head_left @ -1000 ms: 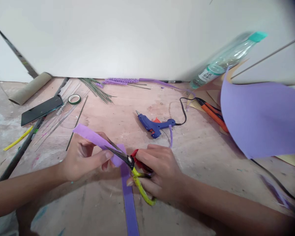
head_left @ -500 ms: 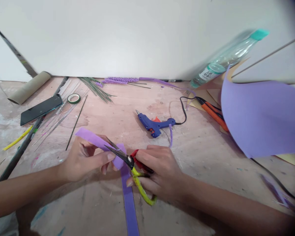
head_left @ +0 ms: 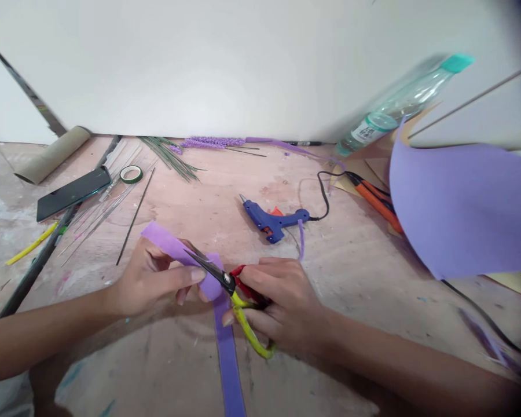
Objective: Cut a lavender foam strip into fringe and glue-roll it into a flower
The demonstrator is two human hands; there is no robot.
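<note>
And here's the left hand (head_left: 146, 285), thumb and fingers pinching the purple strip (head_left: 162, 239) above the surface (head_left: 169, 370)! The right hand (head_left: 284, 298) grips the scissors (head_left: 227, 279) by their handles, 2 blades lying along the strip, glue gun (head_left: 263, 221) resting just beyond!

The left hand (head_left: 141, 284) pinches a purple strip (head_left: 165, 242), the right hand (head_left: 284, 298) holding scissors (head_left: 228, 282).

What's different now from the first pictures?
The scissors' blades have closed more across the purple strip; its upper end and the left hand have shifted slightly right. Nothing was newly grabbed or dropped: the right hand keeps its grip on the scissors. The blue glue gun and bottle stayed put.
</note>
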